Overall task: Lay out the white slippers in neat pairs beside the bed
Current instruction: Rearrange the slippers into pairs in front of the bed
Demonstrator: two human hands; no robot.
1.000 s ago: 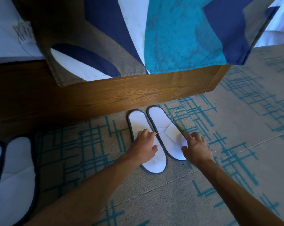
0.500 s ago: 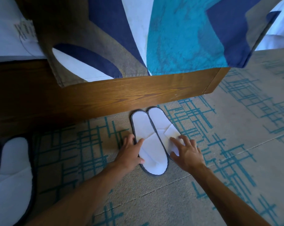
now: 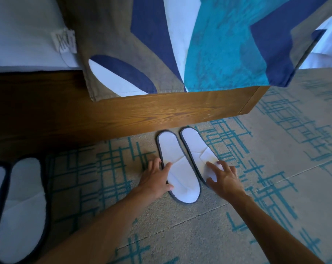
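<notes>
Head view
Cut off: a second slipper pair is clipped by the lower-left frame edge.
Hidden: the right slipper front is covered by the right hand.
Fingers: the left hand is laid flat, fingers spread, on the left slipper edge; right fingers are spread, nothing gripped.
Surroundings: both slippers are placed mid-frame on patterned carpet, heels near the wooden bed frame; a bedspread is draped above.

Surface: beige carpet, teal line pattern | On it: white slipper pair by wooden bed base; second pair at left edge
</notes>
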